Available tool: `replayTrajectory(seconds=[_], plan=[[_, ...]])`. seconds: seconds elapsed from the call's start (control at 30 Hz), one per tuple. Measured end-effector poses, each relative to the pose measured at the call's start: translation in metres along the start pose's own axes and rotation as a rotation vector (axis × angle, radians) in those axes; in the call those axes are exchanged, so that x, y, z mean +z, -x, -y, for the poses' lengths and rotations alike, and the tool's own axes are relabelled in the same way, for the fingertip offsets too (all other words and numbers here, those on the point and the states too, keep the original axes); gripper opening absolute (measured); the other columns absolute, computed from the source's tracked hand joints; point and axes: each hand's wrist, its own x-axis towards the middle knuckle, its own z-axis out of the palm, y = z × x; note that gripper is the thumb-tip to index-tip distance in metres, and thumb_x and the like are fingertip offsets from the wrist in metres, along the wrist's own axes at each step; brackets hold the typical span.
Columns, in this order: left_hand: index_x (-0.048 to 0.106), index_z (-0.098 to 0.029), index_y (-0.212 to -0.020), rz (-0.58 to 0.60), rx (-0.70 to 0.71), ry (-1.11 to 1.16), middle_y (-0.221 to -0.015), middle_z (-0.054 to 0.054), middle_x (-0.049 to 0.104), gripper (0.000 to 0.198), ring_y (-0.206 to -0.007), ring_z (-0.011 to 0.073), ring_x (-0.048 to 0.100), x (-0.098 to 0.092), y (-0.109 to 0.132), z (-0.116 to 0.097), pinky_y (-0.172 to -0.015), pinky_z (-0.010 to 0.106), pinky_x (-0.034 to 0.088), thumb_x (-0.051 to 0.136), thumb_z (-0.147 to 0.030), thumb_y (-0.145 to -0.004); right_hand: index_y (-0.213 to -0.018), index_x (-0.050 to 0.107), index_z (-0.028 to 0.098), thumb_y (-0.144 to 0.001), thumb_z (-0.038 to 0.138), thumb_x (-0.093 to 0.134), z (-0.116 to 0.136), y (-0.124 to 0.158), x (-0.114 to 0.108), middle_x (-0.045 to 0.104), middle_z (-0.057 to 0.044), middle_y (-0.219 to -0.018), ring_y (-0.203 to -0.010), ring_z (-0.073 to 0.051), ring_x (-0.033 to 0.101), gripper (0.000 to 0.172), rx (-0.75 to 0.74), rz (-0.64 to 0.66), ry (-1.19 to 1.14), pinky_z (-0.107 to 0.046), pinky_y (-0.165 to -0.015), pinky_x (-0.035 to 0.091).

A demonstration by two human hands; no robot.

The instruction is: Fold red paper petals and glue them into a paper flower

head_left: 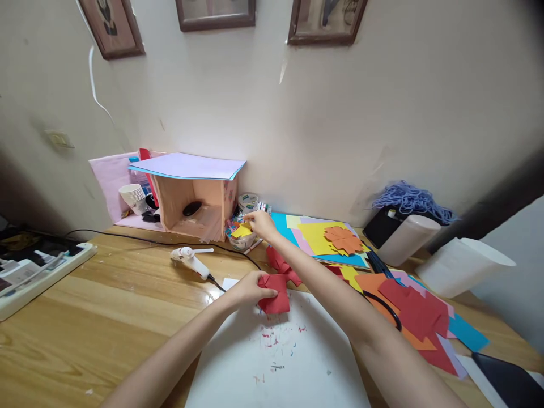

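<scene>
Glue gun (194, 264) — near left hand (248, 288)

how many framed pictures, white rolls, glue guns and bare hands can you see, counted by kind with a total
Framed pictures: 3
White rolls: 2
Glue gun: 1
Bare hands: 2
Total: 8

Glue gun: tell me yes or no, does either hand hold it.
No, the glue gun lies on the wooden table, apart from the left hand and right hand.
</scene>
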Motion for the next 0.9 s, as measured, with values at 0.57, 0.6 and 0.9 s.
replayTrajectory(seconds=[0.57,0.6,0.9], plan=[[0.064,-0.010,-0.084,-0.331,0.066,0.163,-0.080,0.008,0.067,0.039,-0.068,0.0174,0.060,0.006,-0.011,0.003,-0.060,0.025,0.043,0.069,-0.038,-0.058,-0.088,0.056,0.019,-0.079,0.036,0.047,-0.033,0.139,-0.060,0.063,-0.003,-0.085,-0.076,-0.013,0.058,0.021,0.220,-0.053,-0.478,-0.025,-0.066,0.043],[0.063,-0.009,-0.087,-0.322,0.080,0.184,-0.083,0.010,0.067,0.041,-0.071,0.0185,0.060,0.009,-0.012,0.004,-0.062,0.026,0.044,0.069,-0.038,-0.058,-0.089,0.055,0.019,-0.079,0.039,0.047,-0.036,0.154,-0.058,0.062,-0.003,-0.085,-0.072,-0.013,0.058,0.024,0.272,-0.003,-0.528,-0.024,-0.064,0.043],[0.060,-0.011,-0.099,-0.231,0.240,0.232,-0.098,0.011,0.065,0.040,-0.090,0.0223,0.059,0.028,-0.015,0.017,-0.079,0.032,0.045,0.063,-0.035,-0.067,-0.066,0.054,0.014,-0.070,0.046,0.057,-0.037,0.201,-0.032,0.052,0.001,-0.062,-0.058,-0.011,0.047,0.032,0.398,0.098,-0.751,-0.022,-0.054,0.036]])
